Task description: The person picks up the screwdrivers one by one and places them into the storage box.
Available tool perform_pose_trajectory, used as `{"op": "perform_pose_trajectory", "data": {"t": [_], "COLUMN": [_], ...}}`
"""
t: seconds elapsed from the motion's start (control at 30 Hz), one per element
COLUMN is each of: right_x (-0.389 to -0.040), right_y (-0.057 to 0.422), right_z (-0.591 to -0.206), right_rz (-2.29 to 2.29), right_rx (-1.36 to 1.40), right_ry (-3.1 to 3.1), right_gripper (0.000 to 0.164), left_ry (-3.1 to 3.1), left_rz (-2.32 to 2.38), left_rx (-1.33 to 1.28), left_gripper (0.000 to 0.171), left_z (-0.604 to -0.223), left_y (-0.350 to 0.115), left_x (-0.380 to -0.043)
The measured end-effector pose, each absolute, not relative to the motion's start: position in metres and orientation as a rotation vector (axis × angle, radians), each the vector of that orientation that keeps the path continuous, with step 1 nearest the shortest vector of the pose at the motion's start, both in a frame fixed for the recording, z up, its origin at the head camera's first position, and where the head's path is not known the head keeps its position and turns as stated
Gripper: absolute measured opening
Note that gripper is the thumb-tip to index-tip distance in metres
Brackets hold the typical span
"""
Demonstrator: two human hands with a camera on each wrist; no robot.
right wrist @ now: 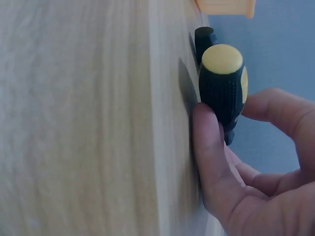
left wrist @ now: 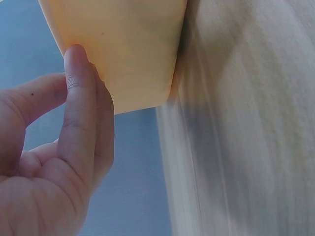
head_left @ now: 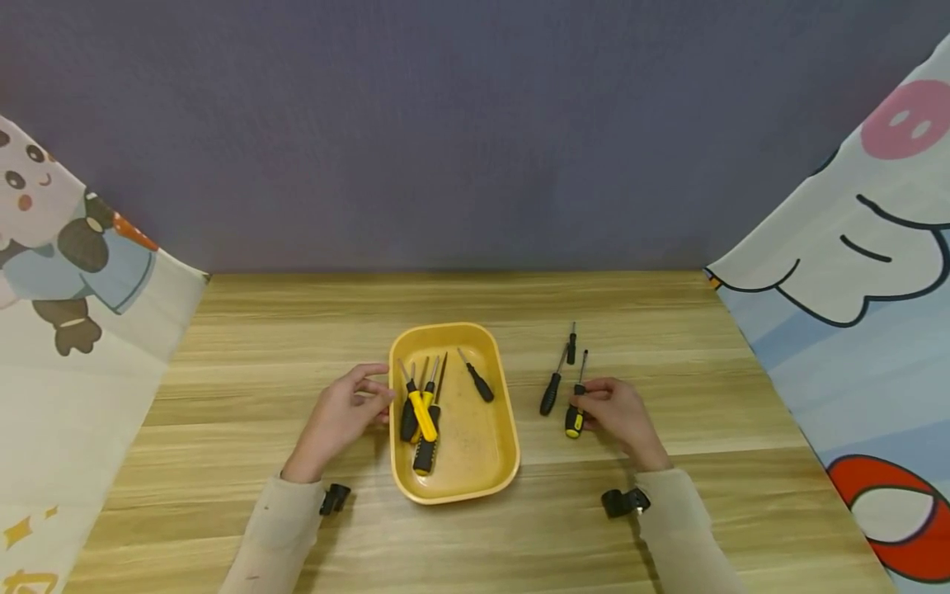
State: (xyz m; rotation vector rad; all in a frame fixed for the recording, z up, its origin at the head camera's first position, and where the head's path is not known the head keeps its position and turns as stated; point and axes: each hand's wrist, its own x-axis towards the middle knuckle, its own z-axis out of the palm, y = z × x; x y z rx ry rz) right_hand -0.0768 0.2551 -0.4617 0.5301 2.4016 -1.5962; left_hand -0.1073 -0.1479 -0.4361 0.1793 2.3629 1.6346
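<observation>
My left hand (head_left: 355, 406) holds the left rim of a yellow plastic tray (head_left: 507, 429), its fingers against the outer wall in the left wrist view. Several screwdrivers lie in the tray: a bunch with yellow and black handles on the left, including a yellow-handled screwdriver (head_left: 422, 415), and a small black screwdriver (head_left: 481, 384) alone on the right. Right of the tray, my right hand (head_left: 619, 412) pinches a black-and-yellow screwdriver (head_left: 575, 419) between thumb and fingers. Its tip points away from me, and in the right wrist view its yellow butt end faces the camera.
Beside the held screwdriver lie a black screwdriver (head_left: 550, 394) and a smaller black screwdriver (head_left: 571, 351). The wooden table (head_left: 297, 330) runs back to a grey-blue backdrop (head_left: 460, 140). Printed cloths with cartoon figures hang along both sides.
</observation>
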Motion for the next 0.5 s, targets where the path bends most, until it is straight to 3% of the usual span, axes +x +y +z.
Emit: {"op": "perform_pose_trajectory", "data": {"t": [0.5], "right_x": [-0.0796], "right_y": [0.2572], "right_z": [-0.4556], "right_rz": [-1.796], "right_rx": [0.429], "right_ry": [2.236], "right_gripper": [0.043], "left_ry": [2.357], "left_rz": [1.642], "left_rx": [0.183], "left_gripper": [0.042], "left_z": [-0.4374], "left_y": [-0.1479], "left_x": [-0.1076]}}
